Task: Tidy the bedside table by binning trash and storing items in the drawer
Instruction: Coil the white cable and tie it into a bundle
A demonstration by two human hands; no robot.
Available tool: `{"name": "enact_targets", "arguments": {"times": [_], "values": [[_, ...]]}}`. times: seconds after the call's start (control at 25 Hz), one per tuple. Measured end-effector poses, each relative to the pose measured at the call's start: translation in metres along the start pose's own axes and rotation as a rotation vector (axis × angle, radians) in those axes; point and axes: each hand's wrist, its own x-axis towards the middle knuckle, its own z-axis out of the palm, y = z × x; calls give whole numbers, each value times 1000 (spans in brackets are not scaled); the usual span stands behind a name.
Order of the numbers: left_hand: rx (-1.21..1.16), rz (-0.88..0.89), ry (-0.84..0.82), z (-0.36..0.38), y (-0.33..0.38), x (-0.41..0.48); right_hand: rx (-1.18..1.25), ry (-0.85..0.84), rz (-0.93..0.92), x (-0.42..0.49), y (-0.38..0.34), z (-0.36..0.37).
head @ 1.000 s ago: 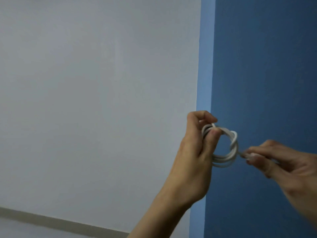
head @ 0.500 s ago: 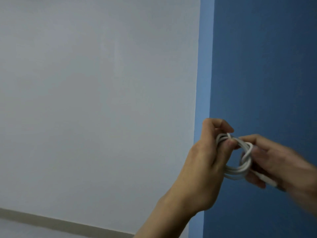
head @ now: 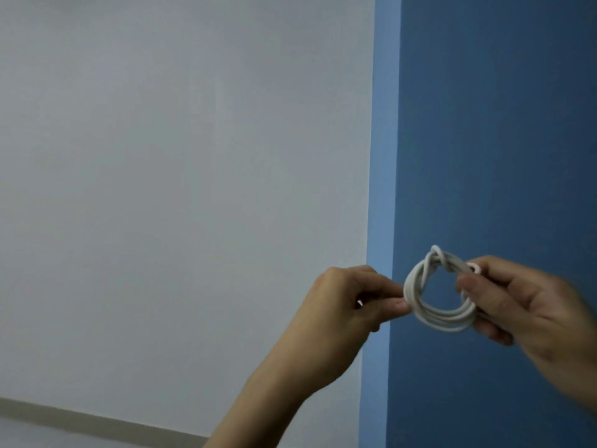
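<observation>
holding the coiled white cable [head: 439,320] up against the blue wall [head: 500,124], we now have our right hand [head: 523,305] gripping its right side, fingers curled round the strands. our left hand [head: 342,305] only pinches the left edge between thumb and forefinger; 1 second ago it carried the coil while the right pulled the loose end. that end now looks wrapped over the top, so we judge the bundle ready for the drawer, which is out of view.

No text, label, brand, number or sign can be read anywhere in the frame. The white cable [head: 442,320] at lower right, the pale wall [head: 161,189] at left and the blue wall [head: 500,124] at right show only plain surfaces.
</observation>
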Motion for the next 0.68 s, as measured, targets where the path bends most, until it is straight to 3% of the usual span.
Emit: {"name": "enact_targets", "arguments": {"times": [0.32,0.44,0.56,0.68], "values": [[110,73,267,-4,4,-13,-247,36,-39,-8,-6,-5],[-185,51,252,-2,5,-16,-326,110,-84,-6,-6,-4],[-541,51,67,-3,1,-19,-415,185,-132,-4,-6,-1],[-640,62,41,0,-1,-16,-442,237,-181,-5,-3,6]]}}
